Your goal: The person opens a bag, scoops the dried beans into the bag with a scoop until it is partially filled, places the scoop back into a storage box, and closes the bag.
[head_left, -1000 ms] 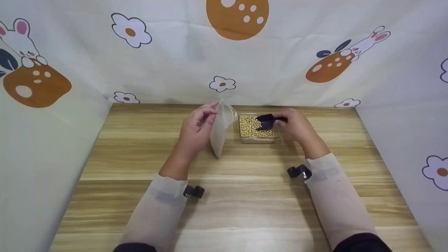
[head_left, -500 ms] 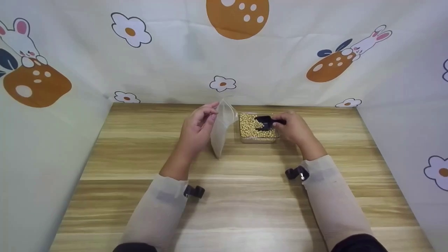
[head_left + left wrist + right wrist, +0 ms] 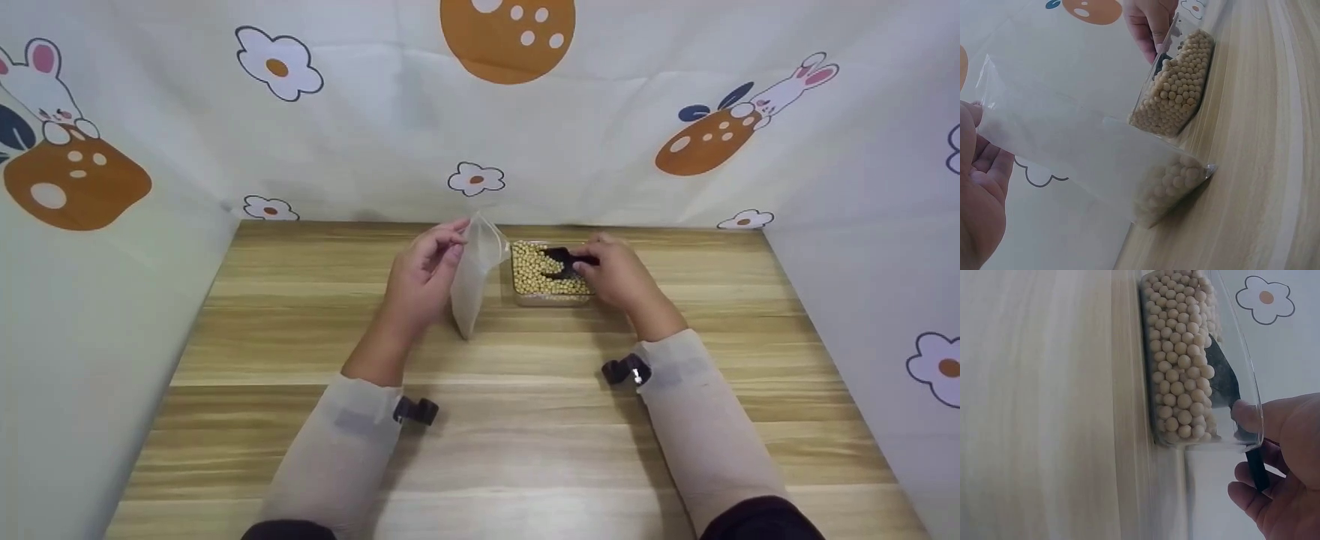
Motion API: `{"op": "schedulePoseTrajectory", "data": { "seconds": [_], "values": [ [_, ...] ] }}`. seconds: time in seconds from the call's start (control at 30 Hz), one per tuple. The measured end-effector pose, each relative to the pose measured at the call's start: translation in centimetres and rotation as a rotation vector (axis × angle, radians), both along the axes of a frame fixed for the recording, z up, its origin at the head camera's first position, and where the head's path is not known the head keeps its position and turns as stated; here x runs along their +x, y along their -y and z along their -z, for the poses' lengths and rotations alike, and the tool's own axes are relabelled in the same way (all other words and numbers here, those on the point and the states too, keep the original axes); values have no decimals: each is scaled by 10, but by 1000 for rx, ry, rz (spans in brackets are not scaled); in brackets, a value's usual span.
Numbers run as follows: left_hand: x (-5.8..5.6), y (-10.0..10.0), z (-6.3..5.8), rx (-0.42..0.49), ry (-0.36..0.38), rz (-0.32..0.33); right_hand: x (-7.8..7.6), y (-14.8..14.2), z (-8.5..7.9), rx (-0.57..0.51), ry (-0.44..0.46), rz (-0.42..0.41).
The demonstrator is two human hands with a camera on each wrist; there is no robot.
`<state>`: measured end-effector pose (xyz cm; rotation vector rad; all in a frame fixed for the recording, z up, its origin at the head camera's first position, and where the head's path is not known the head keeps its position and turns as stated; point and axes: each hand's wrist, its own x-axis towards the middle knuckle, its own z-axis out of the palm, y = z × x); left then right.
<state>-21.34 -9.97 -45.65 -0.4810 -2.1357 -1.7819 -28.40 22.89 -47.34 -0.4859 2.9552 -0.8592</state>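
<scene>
My left hand (image 3: 426,271) pinches the top edge of a translucent zip bag (image 3: 470,289), which stands upright on the table with its mouth spread. In the left wrist view, a small heap of round beige beans (image 3: 1171,183) shows through the bag's bottom. Just right of the bag is a clear rectangular container (image 3: 551,301) filled with beans like soybeans (image 3: 530,274). My right hand (image 3: 619,274) grips the handle of a black scoop (image 3: 1223,377), its blade pushed into the beans. The right wrist view shows the thumb inside the container's rim.
The wood-grain table (image 3: 510,442) extends in front of and beside the container. Behind it hangs a pale patterned curtain (image 3: 360,150), with more fabric on both sides. A black wrist camera (image 3: 626,370) sits on the right sleeve, another camera (image 3: 416,410) on the left.
My right hand has moved left with the scoop, driving its blade further into the beans. The left hand and the bag have stayed put.
</scene>
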Motion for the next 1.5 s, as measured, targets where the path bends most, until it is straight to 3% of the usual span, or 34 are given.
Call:
{"op": "schedulePoseTrajectory", "data": {
  "seconds": [0.33,0.7,1.03,1.27,1.5],
  "values": [
    [0,-1,2,-6,-15,8,1,2,4,50,-1,3],
    [0,-1,1,-8,6,-3,6,-11,3,-54,-21,41],
    [-1,-1,1,2,-6,-5,9,-30,1,-148,35,73],
    [-3,0,3,27,-50,29,12,-38,0,-193,39,93],
    [-2,0,2,10,-36,17,12,-43,2,-245,63,121]
  ]
}}
